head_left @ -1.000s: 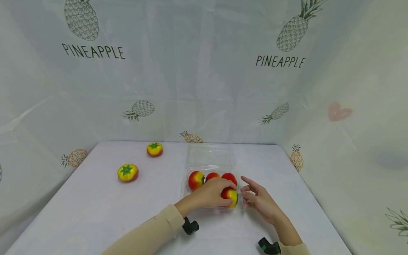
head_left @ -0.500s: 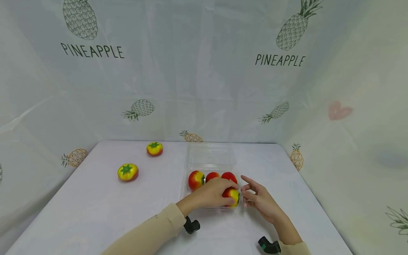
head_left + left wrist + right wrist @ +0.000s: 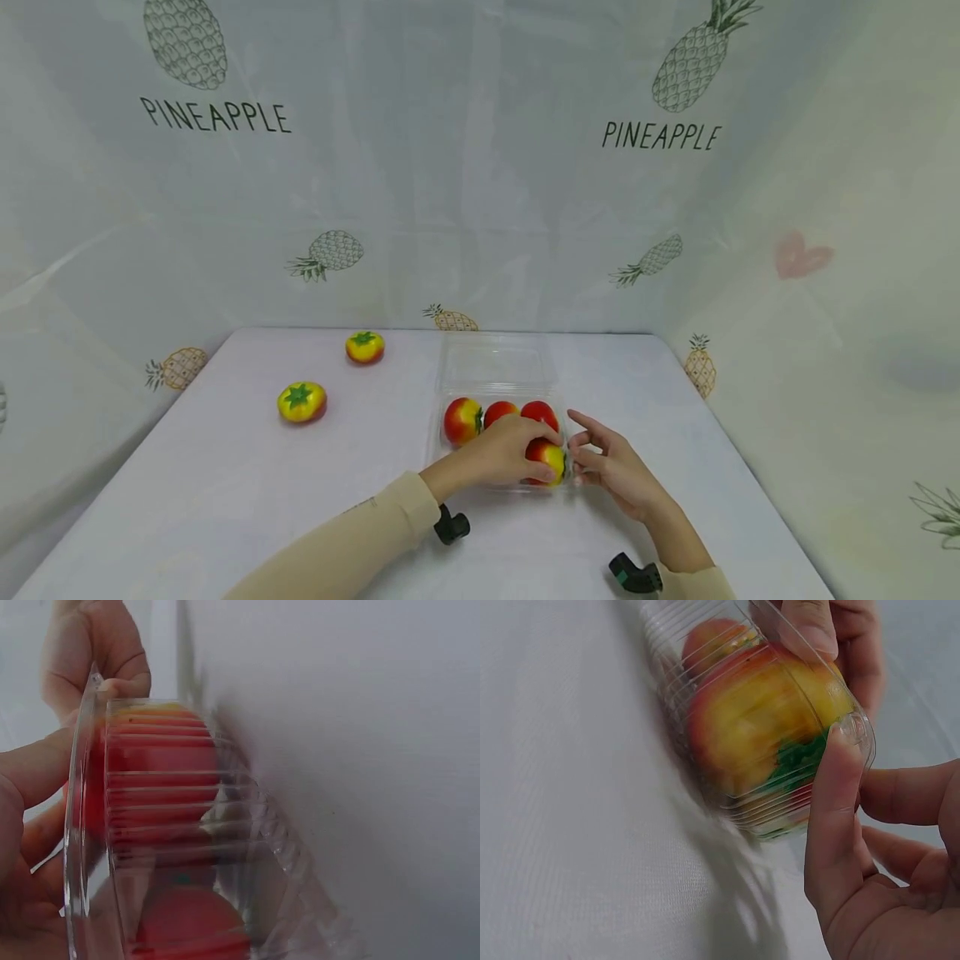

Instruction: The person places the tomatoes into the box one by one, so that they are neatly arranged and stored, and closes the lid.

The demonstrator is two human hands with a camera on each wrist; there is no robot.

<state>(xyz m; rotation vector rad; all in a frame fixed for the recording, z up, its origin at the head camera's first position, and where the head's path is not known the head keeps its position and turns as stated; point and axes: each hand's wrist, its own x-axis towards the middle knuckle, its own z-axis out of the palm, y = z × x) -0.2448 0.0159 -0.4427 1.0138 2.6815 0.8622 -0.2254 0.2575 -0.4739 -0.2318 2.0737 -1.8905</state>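
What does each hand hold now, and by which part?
The left hand holds a fruit by its near and far sides; the right hand touches the box corner, grip unclear.

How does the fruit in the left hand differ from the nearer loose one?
The held fruit sits in the clear box; the loose fruit lies on the table. The held fruit's green crown faces sideways, the loose fruit's upward. The left hand partly covers the held fruit; the loose fruit is uncovered. Both are red and yellow.

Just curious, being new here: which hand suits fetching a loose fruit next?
Probably the left hand, once free of the held fruit: both loose fruits lie on its side; the right hand sits farther off.
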